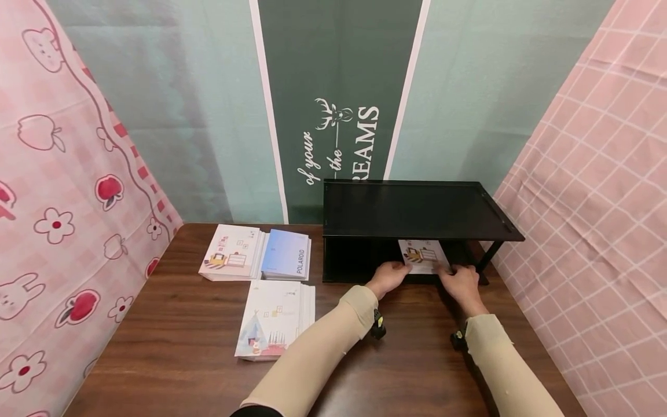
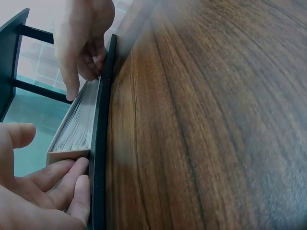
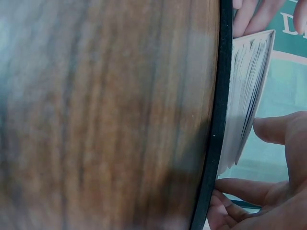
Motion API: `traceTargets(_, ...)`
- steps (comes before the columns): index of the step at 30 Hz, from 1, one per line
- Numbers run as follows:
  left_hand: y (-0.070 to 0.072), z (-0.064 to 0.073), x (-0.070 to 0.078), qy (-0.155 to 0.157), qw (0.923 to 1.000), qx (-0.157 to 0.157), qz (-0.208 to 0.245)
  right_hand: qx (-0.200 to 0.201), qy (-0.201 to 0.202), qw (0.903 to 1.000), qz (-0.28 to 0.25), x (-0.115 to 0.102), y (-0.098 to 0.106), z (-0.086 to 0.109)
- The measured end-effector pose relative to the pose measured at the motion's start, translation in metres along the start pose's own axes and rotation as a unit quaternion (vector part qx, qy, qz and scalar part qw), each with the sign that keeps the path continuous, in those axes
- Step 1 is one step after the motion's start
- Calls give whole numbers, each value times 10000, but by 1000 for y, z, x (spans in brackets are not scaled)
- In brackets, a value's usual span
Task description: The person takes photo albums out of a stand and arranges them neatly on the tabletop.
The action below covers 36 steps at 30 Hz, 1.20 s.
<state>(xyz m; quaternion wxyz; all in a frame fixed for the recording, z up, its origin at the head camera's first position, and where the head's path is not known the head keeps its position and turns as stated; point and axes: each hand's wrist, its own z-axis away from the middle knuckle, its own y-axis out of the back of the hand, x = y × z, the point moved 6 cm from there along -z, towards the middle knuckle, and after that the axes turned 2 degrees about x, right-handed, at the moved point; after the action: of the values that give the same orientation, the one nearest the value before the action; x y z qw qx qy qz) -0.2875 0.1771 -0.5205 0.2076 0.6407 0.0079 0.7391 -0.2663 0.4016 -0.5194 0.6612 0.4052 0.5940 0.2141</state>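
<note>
A photo album (image 1: 423,256) with a cartoon truck on its cover lies on the lower shelf of a black two-tier rack (image 1: 417,211). Its page edges (image 2: 79,124) face the shelf's front lip. At the album's left end, my left hand (image 1: 389,278) touches it with the fingers, the thumb raised apart from the cover. My right hand (image 1: 461,285) is around the other end, its thumb at the cover's edge and its fingers (image 3: 240,189) low beside the album, by the shelf lip. The rack's top overlaps the album's far edge in the head view.
Left of the rack stand stacks of albums: one with a truck cover (image 1: 229,253), a blue one marked POLAROID (image 1: 285,253), and one with a tent (image 1: 271,318) nearer the front. The wooden table (image 1: 172,347) ends at patterned cloths on both sides.
</note>
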Motion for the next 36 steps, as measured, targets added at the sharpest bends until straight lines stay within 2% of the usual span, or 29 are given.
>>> traceTargets(6,-1,4,2,4,9997,50,-227,110,51,9999,-61,-1,0,1)
traceTargets(13,-1,9,3,2,9998,-131,-120,290,77,9995,-64,-1,0,2)
traceTargets(18,-3,8,4,-47,9999,-111,51,365,11,9993,-114,-2,2,0)
traceTargets(21,-5,8,5,-62,9996,-134,242,521,42,9985,-189,9,-2,-8)
traceTargets(26,-7,7,8,-14,9986,-138,517,846,270,9958,-237,43,-16,-32)
traceTargets(29,-7,7,10,-23,9985,-42,542,822,361,9956,-282,55,-23,-41)
traceTargets(34,-5,9,9,38,9983,169,564,669,391,9965,-319,60,-27,-44)
traceTargets(36,-4,9,8,40,9977,281,612,586,303,9973,-323,45,-21,-33)
